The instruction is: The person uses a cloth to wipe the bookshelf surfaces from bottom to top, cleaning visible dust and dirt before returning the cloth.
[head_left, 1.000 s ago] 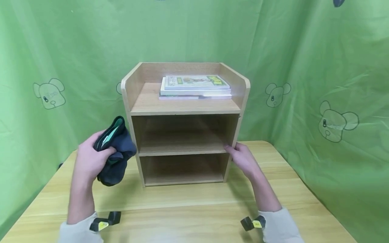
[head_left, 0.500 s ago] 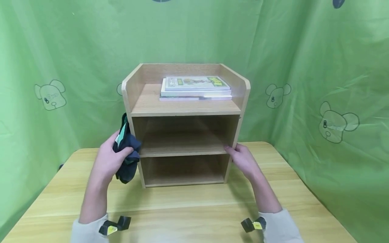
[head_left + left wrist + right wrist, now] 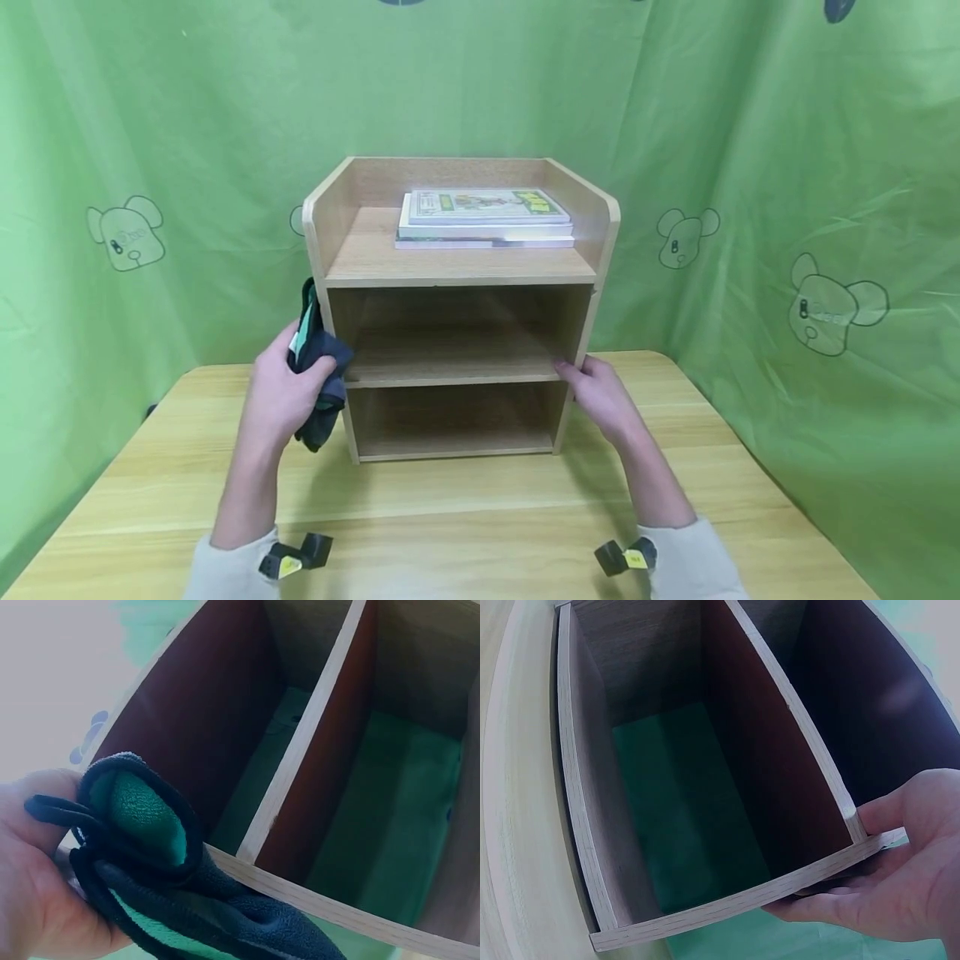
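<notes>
My left hand [image 3: 279, 390] grips a bunched cleaning cloth [image 3: 324, 371], navy outside and green inside with a dark hem. The cloth is against the left side panel of a light wooden desktop shelf [image 3: 459, 281]. Close up in the left wrist view, the folded cloth [image 3: 142, 814] bulges beside that panel's edge, and the fingers behind it are hidden. On the other side, my right hand [image 3: 600, 400] holds the right side panel. In the right wrist view its thumb is hooked over the front edge by the middle board [image 3: 810, 742], with the fingers along the outer face.
Several books [image 3: 483, 218] lie stacked on the shelf's top tier. The shelf stands on a pale wooden table [image 3: 465, 533]. Green curtains [image 3: 480, 83] with printed mouse heads hang behind and on both sides. A black wrist camera [image 3: 315, 550] sits on each sleeve.
My left hand has moved right with the cloth, from beside the shelf to against its left panel. My right hand keeps its hold, and the shelf stays in place.
</notes>
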Tool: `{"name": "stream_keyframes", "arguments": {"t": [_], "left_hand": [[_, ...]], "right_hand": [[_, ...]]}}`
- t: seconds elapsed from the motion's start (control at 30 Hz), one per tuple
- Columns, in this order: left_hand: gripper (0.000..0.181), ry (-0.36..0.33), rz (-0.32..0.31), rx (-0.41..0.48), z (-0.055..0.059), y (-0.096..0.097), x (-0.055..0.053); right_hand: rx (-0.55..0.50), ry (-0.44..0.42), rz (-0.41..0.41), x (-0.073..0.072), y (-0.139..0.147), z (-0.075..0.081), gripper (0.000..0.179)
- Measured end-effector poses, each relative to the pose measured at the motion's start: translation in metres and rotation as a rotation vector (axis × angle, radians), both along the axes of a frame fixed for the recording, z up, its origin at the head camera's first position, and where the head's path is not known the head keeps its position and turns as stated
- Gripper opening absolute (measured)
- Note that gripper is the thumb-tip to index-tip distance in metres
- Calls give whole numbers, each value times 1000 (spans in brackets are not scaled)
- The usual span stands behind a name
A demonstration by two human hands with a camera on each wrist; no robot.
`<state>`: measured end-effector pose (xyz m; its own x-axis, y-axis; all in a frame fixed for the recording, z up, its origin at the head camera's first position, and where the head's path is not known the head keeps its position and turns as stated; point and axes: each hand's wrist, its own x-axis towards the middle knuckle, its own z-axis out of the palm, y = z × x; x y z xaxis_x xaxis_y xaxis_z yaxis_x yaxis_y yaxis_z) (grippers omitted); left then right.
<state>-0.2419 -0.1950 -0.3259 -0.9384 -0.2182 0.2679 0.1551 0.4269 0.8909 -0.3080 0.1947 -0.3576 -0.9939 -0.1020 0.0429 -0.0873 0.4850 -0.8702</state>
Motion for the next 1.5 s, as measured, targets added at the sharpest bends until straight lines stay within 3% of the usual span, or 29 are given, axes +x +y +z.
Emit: {"name": "stream_keyframes", "arguments": {"t": [0.17, 0.47, 0.63, 0.8, 0.97, 1.13, 1.33, 1.4, 1.5], "left_hand": [[55, -34, -13, -16, -2, -5, -2], [50, -126, -137, -1, -13, -20, -9], [49, -195, -209, 11, -22, -25, -13], [52, -262, -259, 29, -38, -30, -16], [50, -365, -299, 85, -62, -34, -20], [51, -431, -302, 191, -87, -34, -27], [55, -485, -296, 278, -108, -35, -32], [53, -494, -291, 250, -112, -36, -33], [47, -474, -274, 134, -112, -37, -31]], "right_hand": [[2, -1, -8, -1, -1, -2, 50], [50, 10, -23, -3, -2, -2, 42], [27, 9, -18, -3, -1, -1, 43], [-13, 3, -3, -2, 1, -2, 52], [-22, 11, 3, -3, 3, -4, 53], [-25, 18, 4, -3, 4, -4, 55], [-14, 19, -3, -3, 5, -5, 54], [-13, 20, -2, -3, 4, -4, 55], [-9, 22, -1, -3, 4, -4, 54]]}}
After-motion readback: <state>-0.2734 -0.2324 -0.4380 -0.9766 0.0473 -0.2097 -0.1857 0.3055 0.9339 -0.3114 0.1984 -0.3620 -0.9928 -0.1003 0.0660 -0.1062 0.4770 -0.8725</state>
